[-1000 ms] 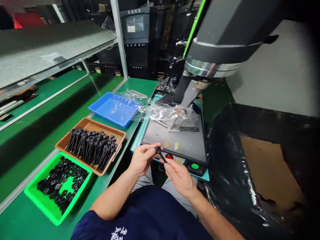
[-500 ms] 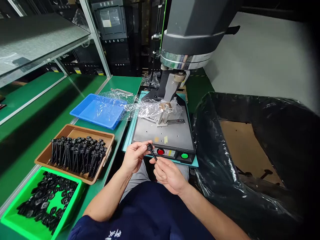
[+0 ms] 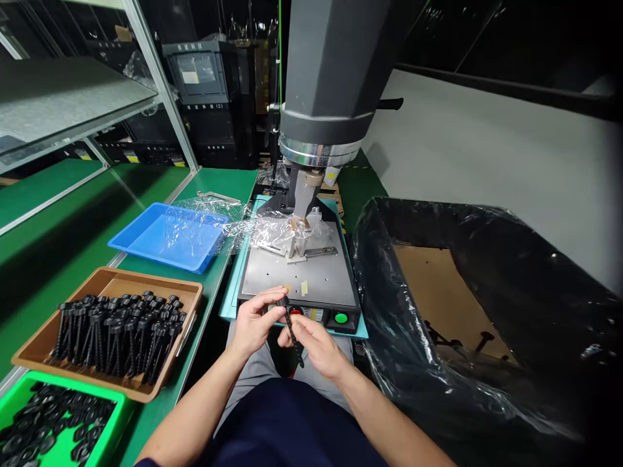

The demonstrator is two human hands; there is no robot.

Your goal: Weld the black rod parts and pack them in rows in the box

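Observation:
Between my two hands is a long black bolt [image 3: 298, 352] with a ribbed shaft, tilted with its head up and its tip towards my lap. The fingers and thumb of my left hand [image 3: 254, 324] close on it at the head. My right hand [image 3: 317, 340] pinches the shaft a little below the head, and the lower shaft sticks out past those fingers. Both hands are just in front of the press's front panel, where a red button [image 3: 295, 312] is partly covered by my fingers. A green button [image 3: 341, 318] shows to the right.
A press head [image 3: 326, 71] hangs over a metal plate [image 3: 253, 280] with a small fixture and clear film. Left stand a blue tray [image 3: 141, 230], a brown tray [image 3: 117, 284] of similar black bolts, and a green tray [image 3: 117, 421] of small black parts. A black-lined bin [image 3: 413, 350] is right.
My right fingers have shifted up the bolt's shaft towards its head, so more of the lower shaft shows. The view has turned slightly, moving the surroundings left and down.

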